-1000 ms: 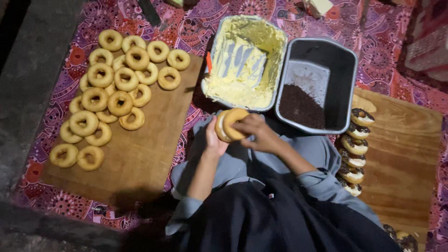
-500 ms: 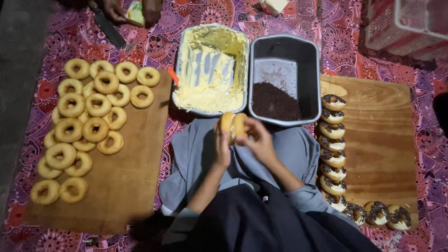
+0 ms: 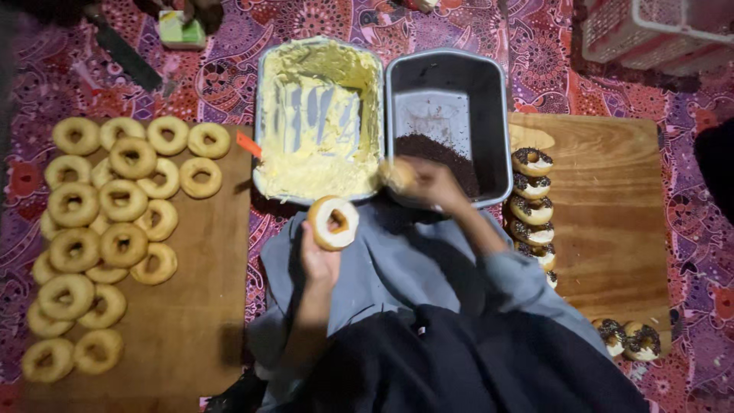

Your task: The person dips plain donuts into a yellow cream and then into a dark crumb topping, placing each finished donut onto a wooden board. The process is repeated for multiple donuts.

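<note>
At nine o'clock I log a wooden board [image 3: 206, 321] with a heap of plain doughnuts [image 3: 115, 229], none yet iced. At centre, my left hand [image 3: 319, 264] has its fingers wrapped around a split doughnut half [image 3: 333, 222], cut face up. At twelve o'clock: cream tray [image 3: 317, 122], largely scraped. At one o'clock: sprinkle tray [image 3: 447, 122], and at its near rim my right hand [image 3: 432, 182] with fingers closed on the other half [image 3: 397, 176]. At three o'clock: second board [image 3: 612, 206] with a column of finished sprinkled doughnuts [image 3: 533, 206]. I judge roughly a third done.
</note>
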